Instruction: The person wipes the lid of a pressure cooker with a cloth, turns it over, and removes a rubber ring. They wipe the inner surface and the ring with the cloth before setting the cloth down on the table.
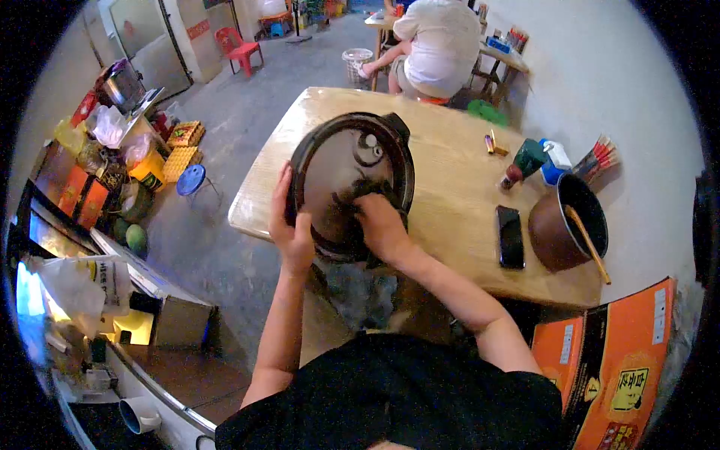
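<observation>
Head view: at the near edge of the wooden counter (450, 187), a round cooker lid (337, 161) stands tilted, its inner face toward the camera and its handle pointing up-right. The left hand (291, 225) clamps the lid's left rim. The right hand (381, 225) lies curled against the inside; its grip cannot be told.

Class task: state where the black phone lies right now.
In the head view, the black phone lies flat on the wooden table, on the person's right, between the right hand on the dark cooker and the brown pot.
</observation>
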{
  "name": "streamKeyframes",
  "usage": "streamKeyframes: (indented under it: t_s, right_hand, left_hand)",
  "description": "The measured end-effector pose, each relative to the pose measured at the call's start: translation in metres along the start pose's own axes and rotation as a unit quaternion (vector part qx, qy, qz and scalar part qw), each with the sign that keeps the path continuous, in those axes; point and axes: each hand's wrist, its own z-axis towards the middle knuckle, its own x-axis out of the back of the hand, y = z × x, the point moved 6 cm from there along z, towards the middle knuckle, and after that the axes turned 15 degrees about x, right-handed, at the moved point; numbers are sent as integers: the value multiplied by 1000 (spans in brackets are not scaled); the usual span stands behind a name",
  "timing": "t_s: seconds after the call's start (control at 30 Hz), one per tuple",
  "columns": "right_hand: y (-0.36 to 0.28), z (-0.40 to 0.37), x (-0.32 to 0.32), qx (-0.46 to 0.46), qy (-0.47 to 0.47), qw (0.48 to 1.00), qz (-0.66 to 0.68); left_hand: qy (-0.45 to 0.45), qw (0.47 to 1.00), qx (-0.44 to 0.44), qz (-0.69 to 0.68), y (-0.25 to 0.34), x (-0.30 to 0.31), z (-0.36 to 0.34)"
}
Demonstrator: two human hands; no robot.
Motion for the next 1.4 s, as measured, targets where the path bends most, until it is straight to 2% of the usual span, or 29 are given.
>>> streamKeyframes:
  t_s: [0.07,0.1,0.13,0.2,0.23,0.3,0.37,0.4,0.47,0.5,0.53,0.6,0.67,0.7,0.73,0.8,0.83,0.87,0.9,0.93,1.0,1.07,1.1,1.13,1.2,1.27,1.3,1.37,1.4]
  right_hand:
    - [-30,-8,-15,138,-1,983,121]
    - [-46,5,-10,87,-90,982,141]
    - [-45,16,6,88,-90,982,138]
    - [-33,26,11,16,-213,897,388]
    - [-28,34,26,-12,-156,909,387]
    - [-13,40,79,-47,5,975,218]
    - [-18,41,131,-140,140,970,140]
    - [-13,39,131,-145,139,969,141]
    - [-22,40,140,33,151,984,-90]
    - [-12,31,113,41,46,988,-139]
    - [-2,18,82,74,-116,961,-240]
    - [5,-12,34,176,-132,955,-198]
    - [5,-17,28,179,-158,963,-128]
    - [-1,-24,22,167,-180,968,-57]
    - [-14,-27,18,162,-177,969,-54]
    - [-25,-25,10,72,-155,983,68]
    - [-27,-22,5,51,-107,983,138]
    - [-30,-19,0,53,-105,983,139]
    - [-36,-8,1,-7,-110,974,197]
    - [-41,-1,1,-70,-112,958,253]
    - [-45,10,-5,-85,-85,945,305]
    - [-40,16,-13,-144,66,836,525]
    - [-38,15,-20,-253,93,700,662]
    - [-41,22,-8,-250,92,699,664]
    - [-27,25,28,-331,251,589,693]
    - [-10,28,72,-253,336,679,601]
    - [6,22,80,-253,333,681,601]
    - [24,3,60,-396,135,611,672]
    - [17,0,59,-398,139,610,671]
  left_hand:
    - [0,1000,12,-22,-9,7,-1]
    - [7,999,18,-48,-13,8,2]
    - [6,999,16,-50,-10,6,2]
    - [-10,1000,-7,-3,3,8,-2]
    - [-12,1000,-7,6,0,10,-1]
    - [-10,1000,-15,7,2,12,-4]
    - [-9,1000,-8,5,5,11,-7]
    - [-10,1000,-4,6,4,12,-8]
    - [-1,1000,-12,6,3,10,-5]
    - [-4,1000,-11,3,1,8,-4]
    - [-7,1000,-27,0,0,8,-5]
    - [-7,999,-45,-1,4,7,-5]
    - [-8,997,-65,30,19,0,-10]
    - [-4,997,-60,42,22,0,-12]
    - [-9,997,-58,45,25,1,-13]
    - [-20,994,-79,71,30,-6,-13]
    - [-29,991,-94,89,31,-6,-15]
    - [-28,991,-96,90,31,-6,-14]
    - [-31,990,-108,87,32,-6,-14]
    - [-37,989,-119,82,33,-7,-16]
    - [-31,991,-108,71,31,-7,-16]
    - [-20,993,-101,61,29,-6,-16]
    - [-15,994,-92,55,27,-5,-17]
    - [-8,995,-82,51,25,-2,-17]
    - [-7,995,-85,57,23,4,-16]
    - [-6,995,-84,60,18,8,-14]
    - [4,996,-70,55,14,10,-14]
    - [9,997,-50,50,8,12,-15]
    - [7,998,-43,33,6,12,-13]
